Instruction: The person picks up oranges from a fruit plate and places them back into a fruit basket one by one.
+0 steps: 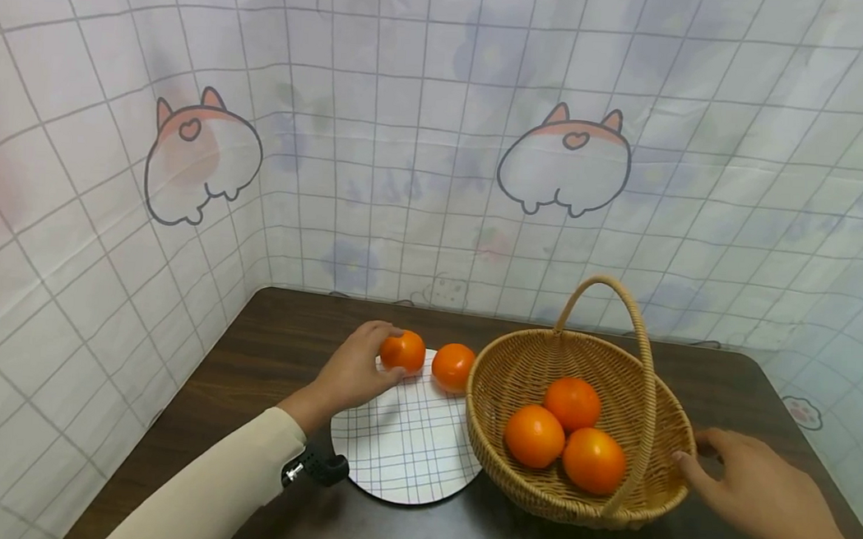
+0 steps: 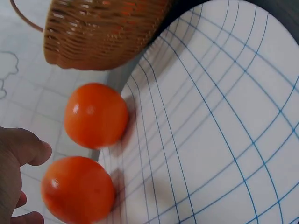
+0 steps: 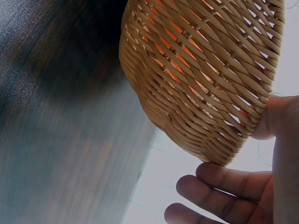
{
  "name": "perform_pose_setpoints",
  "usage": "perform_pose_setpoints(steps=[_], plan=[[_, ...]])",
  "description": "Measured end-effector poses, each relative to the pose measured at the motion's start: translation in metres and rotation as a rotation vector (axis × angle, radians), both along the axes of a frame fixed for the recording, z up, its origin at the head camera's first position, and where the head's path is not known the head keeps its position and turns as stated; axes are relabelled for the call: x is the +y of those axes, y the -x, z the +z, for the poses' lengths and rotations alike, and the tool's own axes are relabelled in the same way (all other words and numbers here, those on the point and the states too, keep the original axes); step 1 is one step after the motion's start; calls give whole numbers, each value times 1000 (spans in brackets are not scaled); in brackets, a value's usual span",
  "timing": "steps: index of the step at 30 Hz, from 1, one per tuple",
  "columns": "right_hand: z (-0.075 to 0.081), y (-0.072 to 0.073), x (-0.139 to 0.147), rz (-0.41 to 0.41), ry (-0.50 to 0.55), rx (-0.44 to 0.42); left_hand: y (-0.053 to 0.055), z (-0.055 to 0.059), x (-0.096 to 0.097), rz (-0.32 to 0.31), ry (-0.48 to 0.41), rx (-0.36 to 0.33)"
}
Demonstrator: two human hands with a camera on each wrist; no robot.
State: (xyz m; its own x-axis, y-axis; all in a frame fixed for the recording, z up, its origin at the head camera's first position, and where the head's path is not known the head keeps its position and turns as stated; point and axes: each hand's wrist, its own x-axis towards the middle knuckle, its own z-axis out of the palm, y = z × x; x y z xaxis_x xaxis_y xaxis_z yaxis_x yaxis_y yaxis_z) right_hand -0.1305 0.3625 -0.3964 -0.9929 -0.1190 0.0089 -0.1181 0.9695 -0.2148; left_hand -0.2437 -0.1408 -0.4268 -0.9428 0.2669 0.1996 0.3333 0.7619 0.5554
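Head camera looking forward-down, close wrist cameras, basket in all

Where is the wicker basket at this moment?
In the head view, the wicker basket stands right of centre on the dark table, next to the white plate and overlapping its right edge from this angle.

A small, homely curtained nook is seen; whether it is set in a home or a studio cannot be told. The dark brown, wood-grained table is enclosed behind and at both sides by creased white fabric sheets printed with grey grid lines and cartoon animal rumps. At the table, a round white blue-gridded plate and a tan wicker basket are seen.
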Motion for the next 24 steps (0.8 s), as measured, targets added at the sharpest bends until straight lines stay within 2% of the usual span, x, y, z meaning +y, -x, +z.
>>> perform_pose_setpoints(steps=[7,24], plan=[[-1,1,1,-1,-1,0,7,-9,-1,16,14,-34],[0,1,0,-11,-5,1,21,-27,0,41,-53,-70]])
